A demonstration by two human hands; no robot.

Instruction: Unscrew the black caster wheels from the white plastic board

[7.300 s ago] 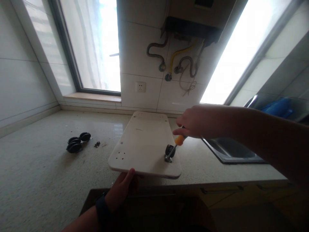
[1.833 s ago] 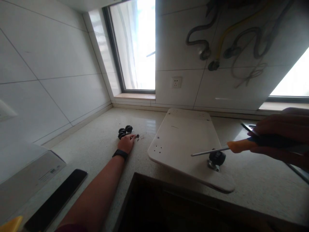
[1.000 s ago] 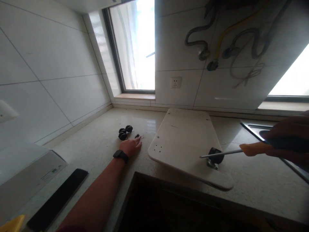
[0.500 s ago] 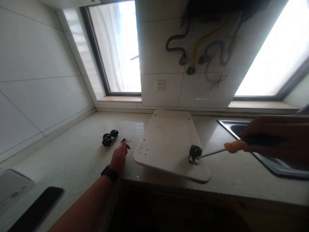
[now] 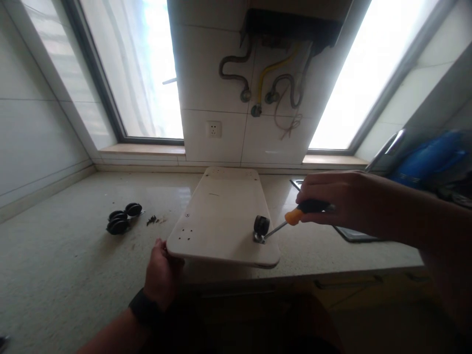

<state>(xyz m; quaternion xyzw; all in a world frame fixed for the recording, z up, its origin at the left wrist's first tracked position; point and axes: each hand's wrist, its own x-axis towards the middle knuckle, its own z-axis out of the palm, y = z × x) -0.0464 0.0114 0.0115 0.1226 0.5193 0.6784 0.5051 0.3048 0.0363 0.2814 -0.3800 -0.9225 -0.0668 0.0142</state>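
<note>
A cream rectangular board lies on the speckled countertop, its near edge past the counter's front. A black caster wheel stands on the board's near right corner. My right hand is closed round a screwdriver with an orange and black handle; the metal tip touches the caster's base plate. My left hand, a dark watch on its wrist, is closed on the board's near left corner. Several drilled holes show just above that hand.
Loose black caster wheels and a small heap of dark screws lie left of the board. A steel sink sits right of it, behind my right hand. Something blue lies far right. Windows, pipes and a wall socket line the back wall.
My left hand came away from the screws and took the board's near left corner. The screwdriver tip dropped to the caster's base. The camera turned right.
</note>
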